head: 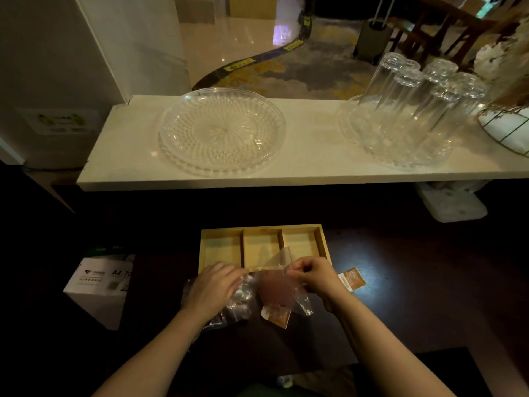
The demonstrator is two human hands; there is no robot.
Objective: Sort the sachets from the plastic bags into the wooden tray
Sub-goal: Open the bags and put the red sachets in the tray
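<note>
Before wooden tray [322,242] | both hands' fingers pinched on plastic bag [282,285]

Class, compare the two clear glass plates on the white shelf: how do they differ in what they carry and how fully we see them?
The left glass plate carries nothing, while the right glass plate bears a cluster of upturned clear glasses. The left glass plate's beaded pattern and starburst centre show fully; the right glass plate shows little beyond its rim, since the glasses cover most of it. Both are clear, round, bead-edged, and rest on the white shelf.
</note>
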